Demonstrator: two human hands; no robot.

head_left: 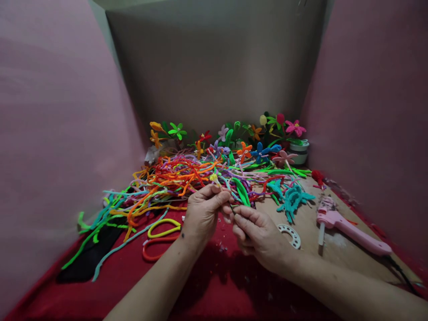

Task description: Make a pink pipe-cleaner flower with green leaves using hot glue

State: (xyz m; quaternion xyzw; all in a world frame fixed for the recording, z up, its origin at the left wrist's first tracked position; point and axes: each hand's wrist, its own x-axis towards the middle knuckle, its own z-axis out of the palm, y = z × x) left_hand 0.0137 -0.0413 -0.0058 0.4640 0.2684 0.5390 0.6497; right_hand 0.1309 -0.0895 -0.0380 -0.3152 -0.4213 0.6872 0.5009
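My left hand [204, 211] is closed, thumb and fingers pinching a small bunch of yellow-tipped flower stamens [214, 178] that sticks up above the fingertips. Below it, a thin dark stem [232, 208] runs across to my right hand [259, 234], which pinches it between thumb and fingers. Both hands meet over the red cloth, their fingertips close together. A green pipe-cleaner leaf [241, 191] lies just behind the fingers. To the left of my left wrist are scissors with a yellow handle loop [163, 228] and a red one; their blades are hidden.
A tangled heap of coloured pipe cleaners [180, 174] spreads behind the hands. Pipe-cleaner flowers [261, 153] stand along the back. At right, a pink glue gun [351, 232], a white ring with holes [290, 236] and teal pipe-cleaner pieces [294, 200] rest on a brown board [307, 267].
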